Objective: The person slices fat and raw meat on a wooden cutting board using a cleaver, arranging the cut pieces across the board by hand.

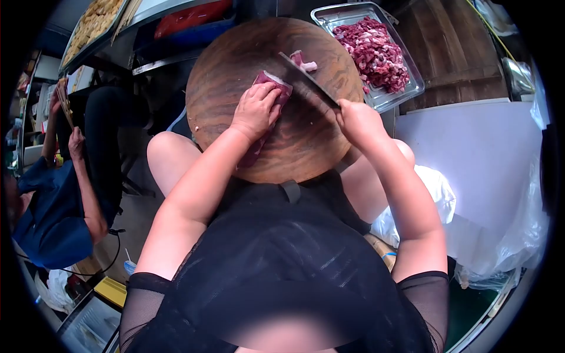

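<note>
On the block (220,73), curled left hand (257,110) holds meat (283,93) pointing lengthwise forward-right, right hand (360,122) clenching cleaver (309,79).

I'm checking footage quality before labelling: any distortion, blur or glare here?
Head view: strong wide-angle curvature, with black corners; head view: soft blur at bottom centre; head view: bright, washed-out patches on the crumpled white plastic bag; head view: the left hand, right hand and round brown wooden board look reasonably sharp.

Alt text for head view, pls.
A person's right hand grips a knife over a round wooden board while the left hand rests on raw meat. A tray of chopped meat sits beyond, at right; at left, another person holds thin sticks.
</note>
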`<state>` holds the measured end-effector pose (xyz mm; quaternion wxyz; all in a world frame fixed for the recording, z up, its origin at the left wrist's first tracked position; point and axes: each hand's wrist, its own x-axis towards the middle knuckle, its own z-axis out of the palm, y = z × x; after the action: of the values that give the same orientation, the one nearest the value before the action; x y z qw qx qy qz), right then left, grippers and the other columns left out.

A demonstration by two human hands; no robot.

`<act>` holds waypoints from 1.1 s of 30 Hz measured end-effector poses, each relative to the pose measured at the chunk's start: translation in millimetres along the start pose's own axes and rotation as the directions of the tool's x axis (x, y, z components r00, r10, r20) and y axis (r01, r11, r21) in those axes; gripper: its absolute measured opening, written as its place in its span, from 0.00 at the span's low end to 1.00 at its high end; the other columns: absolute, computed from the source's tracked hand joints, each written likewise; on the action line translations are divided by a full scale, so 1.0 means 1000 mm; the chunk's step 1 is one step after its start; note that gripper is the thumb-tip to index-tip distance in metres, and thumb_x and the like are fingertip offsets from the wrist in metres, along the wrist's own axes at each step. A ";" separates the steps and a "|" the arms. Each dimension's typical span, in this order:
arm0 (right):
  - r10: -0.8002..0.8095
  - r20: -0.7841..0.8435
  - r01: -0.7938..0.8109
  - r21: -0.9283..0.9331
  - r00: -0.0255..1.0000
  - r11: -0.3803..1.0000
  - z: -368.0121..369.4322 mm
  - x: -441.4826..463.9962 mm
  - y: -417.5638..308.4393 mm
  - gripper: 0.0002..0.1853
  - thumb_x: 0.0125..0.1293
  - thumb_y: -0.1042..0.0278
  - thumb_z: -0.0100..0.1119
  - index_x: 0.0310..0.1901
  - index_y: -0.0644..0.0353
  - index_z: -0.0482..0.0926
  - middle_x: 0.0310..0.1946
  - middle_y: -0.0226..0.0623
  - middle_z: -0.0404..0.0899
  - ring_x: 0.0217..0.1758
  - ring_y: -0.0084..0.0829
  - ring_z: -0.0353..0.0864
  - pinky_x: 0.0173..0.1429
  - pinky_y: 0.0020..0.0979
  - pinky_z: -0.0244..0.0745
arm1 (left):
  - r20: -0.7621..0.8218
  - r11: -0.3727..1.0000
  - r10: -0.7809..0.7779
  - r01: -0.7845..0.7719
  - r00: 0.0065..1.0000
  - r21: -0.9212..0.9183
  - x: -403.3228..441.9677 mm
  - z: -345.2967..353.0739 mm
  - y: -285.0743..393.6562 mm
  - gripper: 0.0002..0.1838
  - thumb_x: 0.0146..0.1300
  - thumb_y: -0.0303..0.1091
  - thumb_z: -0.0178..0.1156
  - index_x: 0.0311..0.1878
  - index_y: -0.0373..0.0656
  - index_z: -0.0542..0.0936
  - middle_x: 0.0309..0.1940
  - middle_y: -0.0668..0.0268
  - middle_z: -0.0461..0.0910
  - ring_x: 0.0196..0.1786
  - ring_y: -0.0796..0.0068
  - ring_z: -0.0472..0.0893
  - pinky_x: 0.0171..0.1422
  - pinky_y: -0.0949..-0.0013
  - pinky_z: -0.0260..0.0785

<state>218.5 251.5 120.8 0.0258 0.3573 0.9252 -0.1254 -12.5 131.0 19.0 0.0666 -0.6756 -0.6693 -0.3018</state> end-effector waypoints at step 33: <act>-0.297 0.196 0.314 -0.058 0.934 0.948 0.011 0.124 -0.091 0.08 0.60 0.71 0.56 0.37 0.61 0.85 0.32 0.47 0.86 0.41 0.43 0.88 0.42 0.43 0.83 | -0.068 0.977 -0.063 0.048 0.996 -0.208 0.012 -0.003 -0.015 0.17 0.53 0.34 0.68 0.48 0.45 0.84 0.48 0.61 0.79 0.51 0.57 0.78 0.57 0.58 0.73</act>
<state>65.6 265.0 112.4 0.1077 0.1943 0.9677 -0.1193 -28.9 141.5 22.3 0.0126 -0.6481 -0.6501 -0.3964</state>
